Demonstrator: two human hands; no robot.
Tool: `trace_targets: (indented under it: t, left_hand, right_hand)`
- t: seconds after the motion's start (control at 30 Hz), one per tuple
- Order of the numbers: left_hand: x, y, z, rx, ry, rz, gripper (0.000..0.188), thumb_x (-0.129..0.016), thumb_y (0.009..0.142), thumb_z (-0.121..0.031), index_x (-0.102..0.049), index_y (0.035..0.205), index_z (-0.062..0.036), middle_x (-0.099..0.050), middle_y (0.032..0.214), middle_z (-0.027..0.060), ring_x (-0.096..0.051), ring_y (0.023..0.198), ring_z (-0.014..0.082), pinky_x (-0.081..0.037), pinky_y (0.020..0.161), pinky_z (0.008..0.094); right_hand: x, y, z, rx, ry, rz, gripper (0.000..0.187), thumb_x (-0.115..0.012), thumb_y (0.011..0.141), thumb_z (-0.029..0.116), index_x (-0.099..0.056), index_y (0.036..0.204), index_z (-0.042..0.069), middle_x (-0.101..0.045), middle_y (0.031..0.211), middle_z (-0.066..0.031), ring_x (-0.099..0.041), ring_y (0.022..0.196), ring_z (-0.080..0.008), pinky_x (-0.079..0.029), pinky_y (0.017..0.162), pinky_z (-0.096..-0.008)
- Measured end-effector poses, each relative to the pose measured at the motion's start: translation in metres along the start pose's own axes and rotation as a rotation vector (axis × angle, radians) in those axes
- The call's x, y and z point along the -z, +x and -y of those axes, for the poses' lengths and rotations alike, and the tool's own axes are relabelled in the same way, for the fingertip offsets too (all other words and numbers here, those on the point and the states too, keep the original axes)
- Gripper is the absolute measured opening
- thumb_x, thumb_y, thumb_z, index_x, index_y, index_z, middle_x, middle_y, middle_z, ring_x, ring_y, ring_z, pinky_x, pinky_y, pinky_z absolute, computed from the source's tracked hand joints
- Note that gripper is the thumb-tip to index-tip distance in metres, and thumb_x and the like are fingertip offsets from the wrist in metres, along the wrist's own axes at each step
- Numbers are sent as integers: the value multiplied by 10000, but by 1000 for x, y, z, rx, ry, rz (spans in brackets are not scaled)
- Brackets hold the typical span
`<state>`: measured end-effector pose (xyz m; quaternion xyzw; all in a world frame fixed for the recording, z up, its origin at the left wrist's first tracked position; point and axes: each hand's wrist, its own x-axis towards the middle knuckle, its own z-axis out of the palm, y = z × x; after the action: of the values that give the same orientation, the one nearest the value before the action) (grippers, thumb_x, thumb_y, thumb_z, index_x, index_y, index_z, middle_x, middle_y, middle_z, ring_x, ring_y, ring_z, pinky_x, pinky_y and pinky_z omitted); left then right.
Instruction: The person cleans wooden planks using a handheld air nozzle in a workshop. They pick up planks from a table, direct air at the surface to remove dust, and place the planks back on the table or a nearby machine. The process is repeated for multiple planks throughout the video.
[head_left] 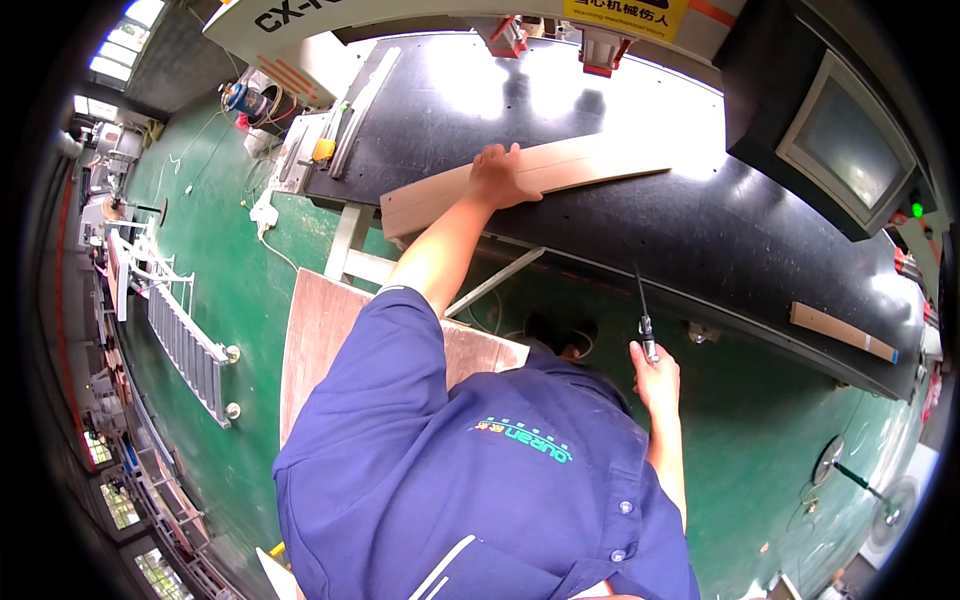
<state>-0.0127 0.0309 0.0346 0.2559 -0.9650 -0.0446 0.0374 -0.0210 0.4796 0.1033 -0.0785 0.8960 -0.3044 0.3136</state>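
**Blue shirt (pixel 430 500) nearest, pale board (pixel 580 165) under the left hand (pixel 495 180)**

The board lies slantwise on the near left part of the black table (pixel 690 220), its left end at the near edge and its right end washed in glare. The left hand spreads across it, thumb apart from the fingers; whether it grips or only presses, I cannot tell. To the right and nearer, the right hand (pixel 656 378) is closed round a slim tool (pixel 645 328), its dark tip pointing toward the table, apart from the board. Steadying the board appears to be the step in hand; using the tool on it would call for keeping that hold and bringing the right hand leftward. Farther out, pale strips (pixel 365 115) lie at the table's far left, a narrow brown piece (pixel 842 332) lies toward its right end, and a monitor (pixel 845 140) stands far right. At near left is a wood-grain panel (pixel 330 345).
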Motion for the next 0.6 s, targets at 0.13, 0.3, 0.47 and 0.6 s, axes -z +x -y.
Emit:
trace_targets:
  t: [0.13, 0.3, 0.47, 0.6]
  left_hand:
    - [1, -12, 6, 221, -23, -31, 1087, -821, 640, -654, -489, 1415, 31, -537, 1228, 209, -481, 1216, 377, -406, 1033, 489]
    - [0, -18, 30, 416, -94, -82, 1125, -775, 694, -684, -412, 1442, 74, -500, 1284, 229, -455, 1243, 400, -364, 1067, 501]
    - [-1, -20, 46, 428, -166, -71, 1156, -735, 733, -709, -360, 1458, 111, -468, 1321, 250, -423, 1269, 426, -346, 1080, 511]
    - [-18, -19, 44, 441, -147, -173, 1155, -719, 762, -698, -340, 1450, 149, -461, 1317, 256, -434, 1241, 425, -351, 1073, 515]
  right_hand:
    - [2, 3, 12, -60, -11, 59, 467, -660, 944, 461, -627, 874, 1, -664, 803, -235, -647, 798, -442, -497, 718, -477]
    - [-7, 5, 15, -22, -35, 57, 448, -664, 949, 446, -624, 858, 9, -638, 725, -169, -631, 690, -344, -494, 644, -431]
    - [-16, 9, 9, 57, -41, 23, 396, -675, 960, 398, -629, 854, 20, -591, 604, -52, -605, 510, -152, -494, 515, -333]
    - [-9, 6, 29, -71, -42, 77, 459, -665, 939, 462, -631, 881, 8, -673, 809, -228, -657, 825, -447, -500, 724, -481]
